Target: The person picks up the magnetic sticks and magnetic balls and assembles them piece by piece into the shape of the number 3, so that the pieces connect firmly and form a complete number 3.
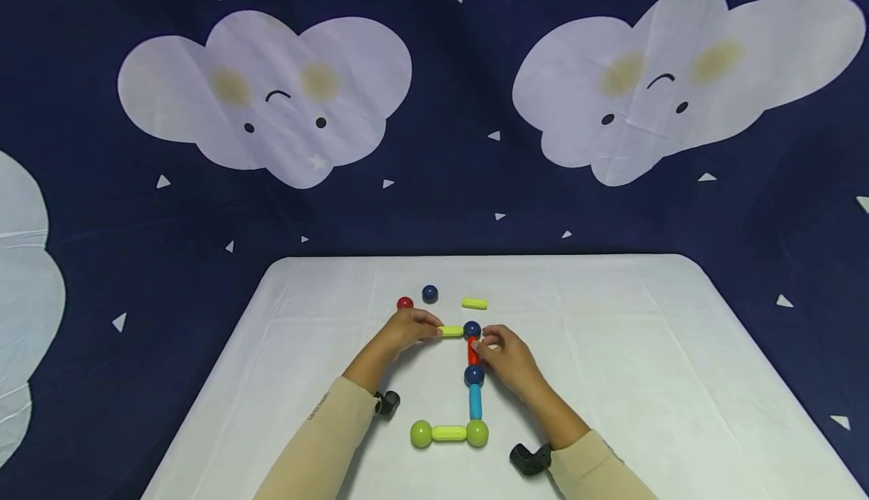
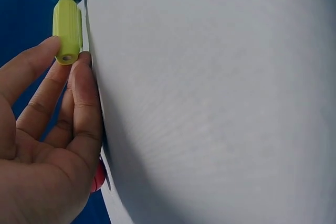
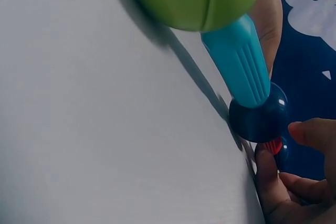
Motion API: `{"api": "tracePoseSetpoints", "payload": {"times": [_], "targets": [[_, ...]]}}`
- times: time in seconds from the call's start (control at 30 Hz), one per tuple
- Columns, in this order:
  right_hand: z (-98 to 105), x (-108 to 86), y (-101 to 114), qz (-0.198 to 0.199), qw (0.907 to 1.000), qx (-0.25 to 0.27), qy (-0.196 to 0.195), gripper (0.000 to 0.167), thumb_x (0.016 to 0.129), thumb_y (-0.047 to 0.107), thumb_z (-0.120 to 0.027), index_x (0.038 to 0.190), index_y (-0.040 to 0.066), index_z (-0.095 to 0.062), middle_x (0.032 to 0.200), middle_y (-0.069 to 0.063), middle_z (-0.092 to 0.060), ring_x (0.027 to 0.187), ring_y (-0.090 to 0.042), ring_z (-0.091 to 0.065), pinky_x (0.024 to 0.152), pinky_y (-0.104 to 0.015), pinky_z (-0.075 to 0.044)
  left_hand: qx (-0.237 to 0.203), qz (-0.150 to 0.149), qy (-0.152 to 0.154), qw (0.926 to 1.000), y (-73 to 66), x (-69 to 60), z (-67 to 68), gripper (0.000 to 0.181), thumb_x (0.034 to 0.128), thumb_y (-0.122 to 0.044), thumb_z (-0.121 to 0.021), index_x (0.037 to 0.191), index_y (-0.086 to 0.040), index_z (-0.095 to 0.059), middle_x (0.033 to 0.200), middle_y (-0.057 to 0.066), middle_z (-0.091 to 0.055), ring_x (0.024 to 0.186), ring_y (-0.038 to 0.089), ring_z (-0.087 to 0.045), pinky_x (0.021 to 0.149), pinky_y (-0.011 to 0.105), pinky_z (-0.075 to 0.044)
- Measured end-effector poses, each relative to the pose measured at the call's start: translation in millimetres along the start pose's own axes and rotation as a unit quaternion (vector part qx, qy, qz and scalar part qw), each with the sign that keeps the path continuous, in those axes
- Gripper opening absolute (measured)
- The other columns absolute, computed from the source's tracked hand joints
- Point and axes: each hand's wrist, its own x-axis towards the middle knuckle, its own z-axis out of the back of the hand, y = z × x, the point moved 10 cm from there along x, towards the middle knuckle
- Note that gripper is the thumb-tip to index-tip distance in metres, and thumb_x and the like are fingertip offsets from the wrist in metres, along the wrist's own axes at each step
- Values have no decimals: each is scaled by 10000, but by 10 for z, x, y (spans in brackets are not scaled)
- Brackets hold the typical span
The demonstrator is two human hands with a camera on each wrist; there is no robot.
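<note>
at lower centre of the frame, the left hand (image 1: pixel 409 328) is pinching a yellow rod (image 1: pixel 451 331) against a blue ball (image 1: pixel 471 329), apparently joining them, while the right hand (image 1: pixel 508 358) is curving about a red rod (image 1: pixel 472 355), grip unclear, steady alignment seemingly being needed next.

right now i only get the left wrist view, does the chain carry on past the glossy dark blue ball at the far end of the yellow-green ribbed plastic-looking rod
Observer: Yes, a red ribbed plastic-looking rod links it to a second glossy dark blue ball.
Operator: and past that one
Observer: A light blue ribbed plastic-looking rod, ending at a glossy green ball.
Operator: ok where's the right hand
Observer: The right hand is beside the red rod, its thumb overlapping it in the head view; I can't tell whether it grips.
</note>
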Motion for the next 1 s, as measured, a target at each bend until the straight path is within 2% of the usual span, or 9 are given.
{"api": "tracePoseSetpoints", "payload": {"times": [0.17, 0.3, 0.6, 0.8, 1.0], "targets": [[-29, 79, 46, 166, 9998, -142, 45, 391, 948, 187, -693, 1294, 28, -607, 1159, -153, -667, 727, -116, -665, 628, -263, -582, -9, 30, 4, 10000, 31, 2, 24, 161, 874, -169, -761, 1029, -126, -775, 1058, 46, -733, 903, 170, -649, 802, 309, -530], [-23, 144, 78, 302, 9994, -139, 50, 350, 954, 160, -686, 1282, 49, -630, 1149, -164, -679, 707, -125, -656, 602, -267, -579, -49, -22, 103, 9999, 32, 2, 4, 166, 881, -167, -755, 1039, -121, -773, 1070, 50, -729, 906, 168, -649, 800, 301, -530], [-36, 215, 45, 187, 9996, 15, 191, 328, 957, 109, -673, 1284, 103, -650, 1125, -149, -664, 678, -128, -646, 569, -276, -578, -34, -63, 110, 9999, 15, 1, -3, 166, 882, -159, -751, 1040, -112, -771, 1053, 54, -731, 899, 171, -647, 811, 303, -531], [-39, 232, 23, 194, 9993, 207, 225, 316, 961, 96, -665, 1277, 91, -651, 1125, -158, -665, 679, -129, -647, 562, -291, -581, -36, -87, 88, 9999, 1, -5, 0, 173, 880, -168, -756, 1044, -114, -769, 1062, 59, -728, 892, 171, -654, 801, 304, -543], [-38, 237, 11, 166, 9992, 269, 247, 314, 964, 92, -661, 1278, 90, -648, 1127, -161, -659, 675, -133, -646, 566, -287, -581, -373, -92, -294, 9988, -38, -19, 102, 173, 887, -114, -739, 1050, -60, -756, 982, 78, -742, 800, 167, -669, 734, 285, -571]]}}
